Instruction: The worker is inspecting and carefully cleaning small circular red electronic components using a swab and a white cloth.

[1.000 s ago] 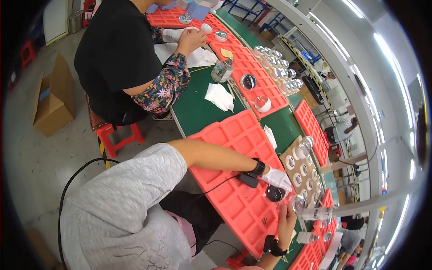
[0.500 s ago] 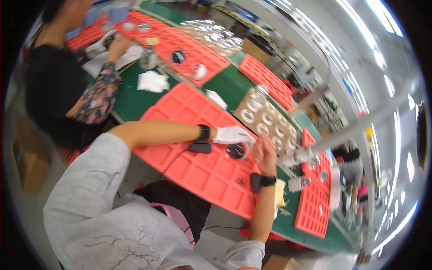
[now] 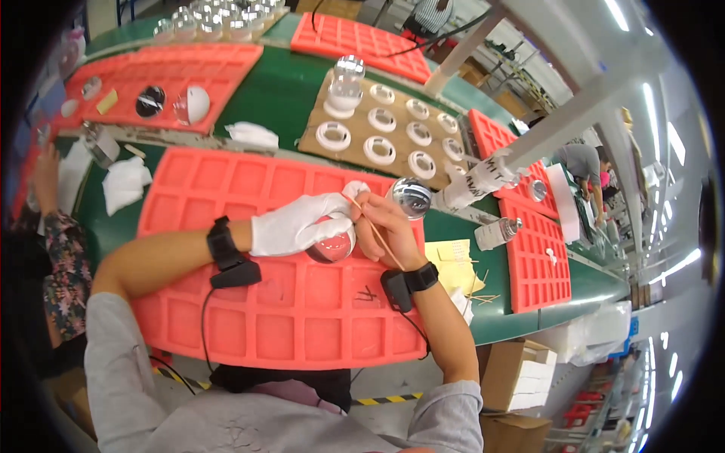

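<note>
My left hand (image 3: 298, 225), in a white glove, is closed around a clear dome (image 3: 332, 248) through which the pink tray below shows. My bare right hand (image 3: 387, 226) pinches a thin wooden stick (image 3: 381, 240). The stick's upper end reaches the gloved fingertips, and the two hands meet there. Both are over the pink compartment tray (image 3: 276, 336). Just beyond my right hand, at the tray's far right corner, sits a shiny silver ball-shaped piece (image 3: 411, 198). Its lower part is partly hidden.
A brown board (image 3: 359, 145) with several white rings lies behind the tray. To the right are a yellow sheet (image 3: 445, 260), loose sticks (image 3: 483, 297), a bottle (image 3: 497, 234) and a wrapped post (image 3: 476, 181). A white cloth (image 3: 126, 183) lies left, near a co-worker's sleeve (image 3: 64, 264).
My view has swung round, so the tray lies straighter before me. Both hands have come together, and the stick now shows in my right hand. The dome in my glove now looks clear, not dark.
</note>
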A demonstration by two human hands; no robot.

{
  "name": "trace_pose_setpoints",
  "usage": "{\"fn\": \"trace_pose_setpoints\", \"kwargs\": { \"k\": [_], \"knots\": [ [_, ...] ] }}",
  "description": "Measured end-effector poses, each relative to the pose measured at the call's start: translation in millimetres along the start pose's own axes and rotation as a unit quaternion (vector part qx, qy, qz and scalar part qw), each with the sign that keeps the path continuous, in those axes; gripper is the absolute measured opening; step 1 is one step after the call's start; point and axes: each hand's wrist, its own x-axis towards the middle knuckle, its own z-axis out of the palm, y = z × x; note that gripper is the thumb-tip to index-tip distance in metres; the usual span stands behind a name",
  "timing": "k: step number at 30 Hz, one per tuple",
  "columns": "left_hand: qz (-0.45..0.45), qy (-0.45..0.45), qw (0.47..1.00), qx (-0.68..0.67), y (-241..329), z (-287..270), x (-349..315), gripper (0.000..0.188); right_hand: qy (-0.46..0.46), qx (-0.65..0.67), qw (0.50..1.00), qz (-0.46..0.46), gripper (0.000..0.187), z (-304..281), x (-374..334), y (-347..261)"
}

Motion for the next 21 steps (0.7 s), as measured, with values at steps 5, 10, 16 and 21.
{"fn": "trace_pose_setpoints", "kwargs": {
  "k": [5, 10, 16, 21],
  "knots": [
    [0.021, -0.033, 0.999, 0.009, 15.0, -11.2, 2.0, 0.041, 0.007, 0.063, 0.998, 0.026, 0.023, -6.4, -3.9, 0.1],
    [0.035, -0.03, 0.996, 0.08, 8.9, -9.7, 2.1, 0.049, 0.03, -0.046, 0.998, 0.022, 0.027, -0.9, -10.4, -1.3],
    [0.006, 0.034, 0.995, 0.092, 17.9, 5.6, 0.7, 0.049, 0.04, 0.0, 0.999, 0.001, 0.026, 1.7, -7.9, -1.7],
    [-0.016, 0.067, 0.993, 0.094, 14.2, 9.5, -0.5, 0.05, 0.118, -0.062, 0.985, 0.107, 0.026, 21.4, -12.3, -35.7]
  ]
}}
